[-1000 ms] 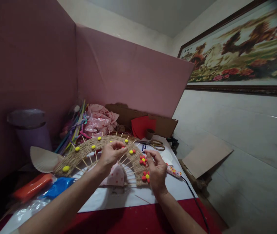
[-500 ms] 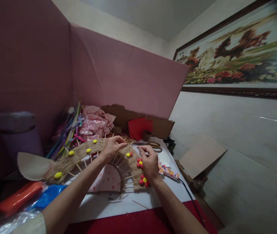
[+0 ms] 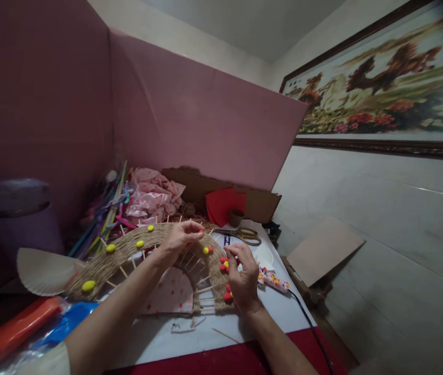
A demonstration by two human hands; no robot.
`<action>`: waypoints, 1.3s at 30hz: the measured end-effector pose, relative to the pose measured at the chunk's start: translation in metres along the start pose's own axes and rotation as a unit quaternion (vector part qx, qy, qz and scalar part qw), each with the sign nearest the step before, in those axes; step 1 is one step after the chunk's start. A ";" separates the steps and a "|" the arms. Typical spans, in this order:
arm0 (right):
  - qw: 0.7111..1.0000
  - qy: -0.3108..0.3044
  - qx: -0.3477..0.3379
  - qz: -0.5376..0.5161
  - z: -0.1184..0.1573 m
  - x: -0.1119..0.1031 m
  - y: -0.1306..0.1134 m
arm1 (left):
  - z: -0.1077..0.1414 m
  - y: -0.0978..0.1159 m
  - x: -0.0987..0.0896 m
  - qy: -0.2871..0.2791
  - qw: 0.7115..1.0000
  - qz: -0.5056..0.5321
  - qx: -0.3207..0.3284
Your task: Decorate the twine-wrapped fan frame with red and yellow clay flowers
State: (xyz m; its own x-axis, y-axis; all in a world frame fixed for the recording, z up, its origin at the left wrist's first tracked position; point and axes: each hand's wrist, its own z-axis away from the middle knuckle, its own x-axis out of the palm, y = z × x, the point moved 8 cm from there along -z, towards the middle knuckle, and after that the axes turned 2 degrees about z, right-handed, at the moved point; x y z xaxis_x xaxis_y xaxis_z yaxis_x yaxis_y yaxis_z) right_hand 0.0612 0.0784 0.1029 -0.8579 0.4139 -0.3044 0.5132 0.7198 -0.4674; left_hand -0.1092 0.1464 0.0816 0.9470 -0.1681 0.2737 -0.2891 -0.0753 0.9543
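A fan-shaped arch of woven twine [image 3: 122, 247] on thin wooden sticks lies before me. Yellow clay discs [image 3: 88, 286] dot its left side, and red-petalled flowers with yellow centres [image 3: 225, 264] sit on its right side. My left hand [image 3: 180, 239] is over the top of the arch, pinching a small red clay ball [image 3: 201, 232] at the fingertips. To the right, my right hand [image 3: 243, 271] hovers by the flowers with thumb and fingers pressed together; a tiny reddish bit seems to show there, too small to name. Between them is a yellow disc with one red petal [image 3: 208, 250].
Behind the arch lie scissors [image 3: 247, 235], a small brown cup [image 3: 236, 217] and crumpled pink cloth [image 3: 154, 195]. A flower-patterned tool [image 3: 275, 281] with a black cord is at right. Orange [image 3: 22, 323] and blue packs [image 3: 67, 322] lie at left.
My right hand has shifted slightly down and right, its fingers still pinched. The red ball at my left fingertips now shows. The view has moved a little.
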 end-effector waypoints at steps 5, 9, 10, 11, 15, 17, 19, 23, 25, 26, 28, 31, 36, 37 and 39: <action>1.000 -0.005 -0.011 0.019 0.003 0.001 0.002 | -0.001 -0.007 0.005 -0.006 1.000 -0.005 -0.012; 0.999 -0.007 -0.018 0.028 0.005 0.000 0.003 | -0.003 -0.011 0.006 -0.005 1.000 -0.019 -0.020; 0.999 -0.006 -0.019 0.029 0.005 0.000 0.003 | -0.003 -0.011 0.006 -0.002 1.000 -0.024 -0.018; 0.999 -0.005 -0.021 0.030 0.005 0.000 0.002 | -0.003 -0.011 0.006 0.000 0.999 -0.031 -0.015; 0.999 -0.010 -0.021 0.031 0.005 0.000 0.002 | -0.003 -0.010 0.005 0.007 0.997 -0.071 0.004; 0.999 -0.014 -0.016 0.033 0.005 0.000 0.003 | -0.004 -0.009 0.004 0.011 0.995 -0.099 0.020; 0.999 -0.015 -0.014 0.035 0.005 0.000 0.003 | -0.006 -0.007 0.003 0.019 0.990 -0.133 0.045; 0.997 -0.033 -0.008 0.074 0.004 0.003 0.007 | -0.007 0.000 -0.001 0.043 0.966 -0.226 0.115; 0.993 -0.052 0.000 0.104 0.004 0.007 0.012 | -0.006 0.004 -0.001 0.051 0.948 -0.276 0.149; 0.991 -0.061 0.005 0.115 0.003 0.009 0.015 | -0.005 0.006 0.000 0.053 0.939 -0.298 0.165; 0.989 -0.074 0.017 0.126 0.002 0.011 0.021 | -0.003 0.008 0.001 0.053 0.921 -0.336 0.191; 0.987 -0.092 0.028 0.126 0.002 0.013 0.026 | -0.002 0.008 0.003 0.053 0.899 -0.378 0.215; 0.985 -0.090 0.050 0.140 0.004 0.014 0.035 | 0.000 0.006 0.008 0.039 0.870 -0.429 0.239; 0.984 -0.088 0.067 0.139 0.005 0.014 0.039 | 0.000 0.006 0.009 0.034 0.866 -0.437 0.242; 0.981 -0.096 0.111 0.127 0.008 0.016 0.049 | 0.001 0.005 0.010 0.029 0.858 -0.452 0.244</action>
State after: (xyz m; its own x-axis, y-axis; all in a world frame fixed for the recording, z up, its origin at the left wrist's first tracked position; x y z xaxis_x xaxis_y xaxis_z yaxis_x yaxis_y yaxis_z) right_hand 0.0733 0.1160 0.0684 -0.6921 0.4364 -0.5749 0.7208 0.4589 -0.5195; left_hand -0.1008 0.1436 0.0890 0.8169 0.2237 -0.5317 0.5553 -0.5542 0.6200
